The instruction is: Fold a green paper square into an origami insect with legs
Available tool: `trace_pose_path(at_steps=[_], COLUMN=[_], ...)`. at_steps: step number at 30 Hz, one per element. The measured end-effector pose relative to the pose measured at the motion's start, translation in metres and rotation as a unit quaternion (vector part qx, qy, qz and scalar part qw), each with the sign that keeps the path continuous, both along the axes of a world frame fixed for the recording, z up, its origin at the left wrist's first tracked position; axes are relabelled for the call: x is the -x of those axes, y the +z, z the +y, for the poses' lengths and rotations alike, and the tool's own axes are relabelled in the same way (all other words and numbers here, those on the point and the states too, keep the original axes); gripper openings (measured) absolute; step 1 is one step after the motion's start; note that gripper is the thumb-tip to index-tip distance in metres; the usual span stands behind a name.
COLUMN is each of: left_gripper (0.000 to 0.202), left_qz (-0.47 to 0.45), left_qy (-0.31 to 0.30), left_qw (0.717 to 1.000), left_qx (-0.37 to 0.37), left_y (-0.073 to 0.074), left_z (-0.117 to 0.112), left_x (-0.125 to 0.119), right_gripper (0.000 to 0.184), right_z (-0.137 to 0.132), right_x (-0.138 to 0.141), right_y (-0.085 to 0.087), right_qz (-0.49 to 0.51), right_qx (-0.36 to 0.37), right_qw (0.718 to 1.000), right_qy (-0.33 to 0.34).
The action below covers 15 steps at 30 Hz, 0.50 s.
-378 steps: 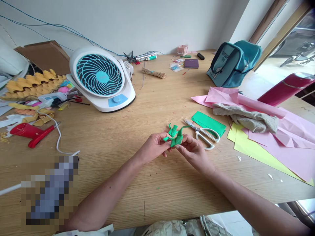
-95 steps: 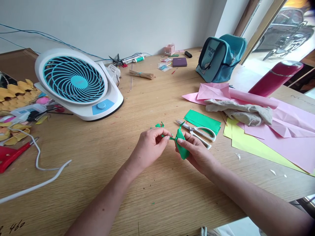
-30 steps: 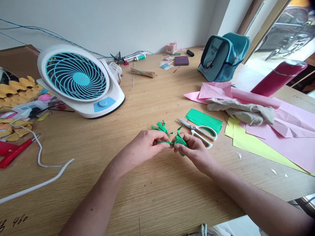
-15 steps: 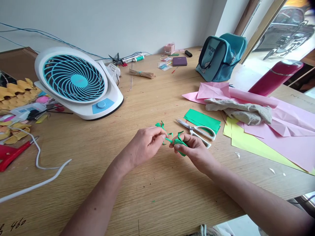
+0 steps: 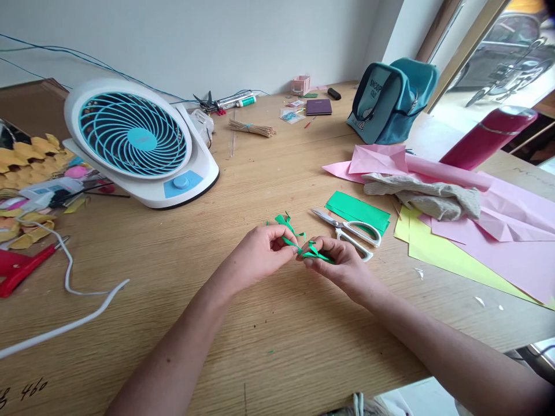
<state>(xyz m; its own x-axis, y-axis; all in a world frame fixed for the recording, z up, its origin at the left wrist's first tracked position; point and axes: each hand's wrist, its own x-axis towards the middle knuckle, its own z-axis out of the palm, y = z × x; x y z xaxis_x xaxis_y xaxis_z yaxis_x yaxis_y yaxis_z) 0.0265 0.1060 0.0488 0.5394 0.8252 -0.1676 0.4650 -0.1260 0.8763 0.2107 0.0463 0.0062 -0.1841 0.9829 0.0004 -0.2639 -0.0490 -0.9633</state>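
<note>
Between my hands is a piece of green paper (image 5: 319, 256) cut into narrow strips that curl at their ends. My left hand (image 5: 264, 254) pinches one part of it, with curled strips sticking out past the fingers. Thumb and fingers of my right hand (image 5: 340, 263) are closed on the other part, close to the left fingertips. Just beyond my right hand lie white-handled scissors (image 5: 344, 226), blades pointing away to the left. Behind them rests a flat stack of green paper (image 5: 358, 211). The fingers partly hide the held paper.
A white and blue fan (image 5: 143, 144) stands at the left, near a white cable (image 5: 69, 266). Pink paper (image 5: 515, 254), yellow paper (image 5: 433, 245) and a grey glove (image 5: 425, 193) lie right. Behind are a teal bag (image 5: 392, 101), a red flask (image 5: 489, 138) and a bundle of sticks (image 5: 251, 128).
My left fingertips have moved slightly right, closer to the right ones. The green paper in my right hand has turned and now shows flatter. The view has shifted a little.
</note>
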Motion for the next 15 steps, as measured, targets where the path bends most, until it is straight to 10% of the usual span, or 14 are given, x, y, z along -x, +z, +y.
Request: trace_pose_path(at_steps=[15], left_gripper=[0.007], left_qz=[0.027], left_qy=[-0.051], left_qw=[0.982], left_qx=[-0.181], left_y=[0.020], left_z=[-0.027], left_x=[0.007], right_gripper=[0.030], right_z=[-0.003], right_x=[0.000], right_y=[-0.005], right_qz=[0.058], right_qx=[0.149], right_qw=[0.981], right_qy=[0.107])
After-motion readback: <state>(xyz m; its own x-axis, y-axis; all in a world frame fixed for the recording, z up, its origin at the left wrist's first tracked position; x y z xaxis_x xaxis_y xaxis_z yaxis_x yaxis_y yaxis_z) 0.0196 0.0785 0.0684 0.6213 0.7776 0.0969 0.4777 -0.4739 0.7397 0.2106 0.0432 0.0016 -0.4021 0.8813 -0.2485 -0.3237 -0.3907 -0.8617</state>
